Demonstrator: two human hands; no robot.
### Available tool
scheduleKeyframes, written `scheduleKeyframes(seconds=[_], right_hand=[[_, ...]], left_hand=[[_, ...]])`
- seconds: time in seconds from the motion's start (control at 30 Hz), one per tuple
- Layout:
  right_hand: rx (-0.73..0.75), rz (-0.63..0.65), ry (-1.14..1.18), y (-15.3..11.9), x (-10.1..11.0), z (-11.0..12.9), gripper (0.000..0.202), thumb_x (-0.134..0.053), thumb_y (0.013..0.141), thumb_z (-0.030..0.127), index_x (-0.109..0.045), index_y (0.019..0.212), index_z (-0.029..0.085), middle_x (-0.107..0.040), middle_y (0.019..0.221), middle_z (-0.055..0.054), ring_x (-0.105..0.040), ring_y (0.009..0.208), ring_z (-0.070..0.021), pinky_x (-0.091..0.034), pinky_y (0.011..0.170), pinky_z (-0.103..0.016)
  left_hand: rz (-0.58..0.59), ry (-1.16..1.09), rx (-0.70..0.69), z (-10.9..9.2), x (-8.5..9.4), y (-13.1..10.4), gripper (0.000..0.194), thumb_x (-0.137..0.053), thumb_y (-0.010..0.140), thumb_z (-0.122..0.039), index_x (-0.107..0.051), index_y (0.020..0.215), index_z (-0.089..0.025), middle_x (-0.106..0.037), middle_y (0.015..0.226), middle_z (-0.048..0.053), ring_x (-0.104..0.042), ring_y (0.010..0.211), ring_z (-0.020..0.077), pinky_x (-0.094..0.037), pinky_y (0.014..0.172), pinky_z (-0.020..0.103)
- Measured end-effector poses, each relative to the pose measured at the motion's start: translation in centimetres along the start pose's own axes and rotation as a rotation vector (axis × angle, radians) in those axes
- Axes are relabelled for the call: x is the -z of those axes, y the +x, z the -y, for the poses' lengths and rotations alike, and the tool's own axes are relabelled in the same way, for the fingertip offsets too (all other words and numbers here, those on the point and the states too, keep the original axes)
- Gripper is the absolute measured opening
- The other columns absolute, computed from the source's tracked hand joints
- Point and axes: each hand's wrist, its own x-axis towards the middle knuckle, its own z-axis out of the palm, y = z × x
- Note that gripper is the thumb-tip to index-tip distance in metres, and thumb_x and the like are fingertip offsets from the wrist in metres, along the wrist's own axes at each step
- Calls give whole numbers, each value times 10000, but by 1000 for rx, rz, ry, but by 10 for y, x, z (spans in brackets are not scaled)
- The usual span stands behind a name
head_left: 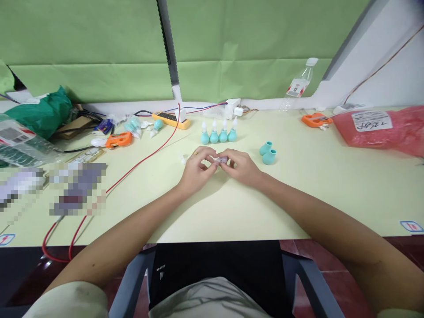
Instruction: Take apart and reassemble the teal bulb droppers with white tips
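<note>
My left hand (pixel 200 170) and my right hand (pixel 241 167) meet over the table, fingertips pinched on a small translucent piece (pixel 222 159). Fingers cover part of it, so its exact kind is unclear. Just beyond my hands, several turquoise squeeze bulbs with pointed white nozzles (pixel 214 134) stand upright in a row. To the right of my right hand are two turquoise bulbs with open necks (pixel 269 156) and no nozzles, close together. A small whitish scrap (pixel 184 159) lies beside my left hand.
A red cable (pixel 142 160) crosses the table on the left, near orange-handled tools (pixel 118 140) and a yellow power strip (pixel 170 120). A plastic bottle (pixel 300 84) stands at the back right. A red plastic bag (pixel 380 132) lies far right, a green bag (pixel 41 112) far left.
</note>
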Motion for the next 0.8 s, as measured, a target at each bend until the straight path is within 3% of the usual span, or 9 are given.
scheduleKeyframes(seconds=[0.13,0.53,0.8], right_hand=[[25,-8,7,0,-1,-1,218,-572,926,152,-670,1108,222,-706,935,-40,-646,779,-160,-522,619,-272],[47,-30,-19,-2,-3,-2,217,-571,957,183,-670,1143,238,-722,989,-54,-660,799,-173,-537,631,-290],[83,-22,-82,-3,-3,-3,233,-552,969,170,-652,1166,246,-729,1050,-65,-671,837,-185,-544,674,-310]], left_hand=[[-2,32,-29,-2,0,0,101,-687,903,-293,-710,894,-195,-629,1128,94,-663,938,160,-508,509,170],[-21,-128,57,-3,-2,0,92,-716,881,-278,-718,866,-187,-615,1096,97,-654,928,171,-606,534,213],[-27,-204,56,2,-3,0,120,-727,882,-290,-687,862,-180,-602,1112,91,-655,1017,189,-658,684,287]])
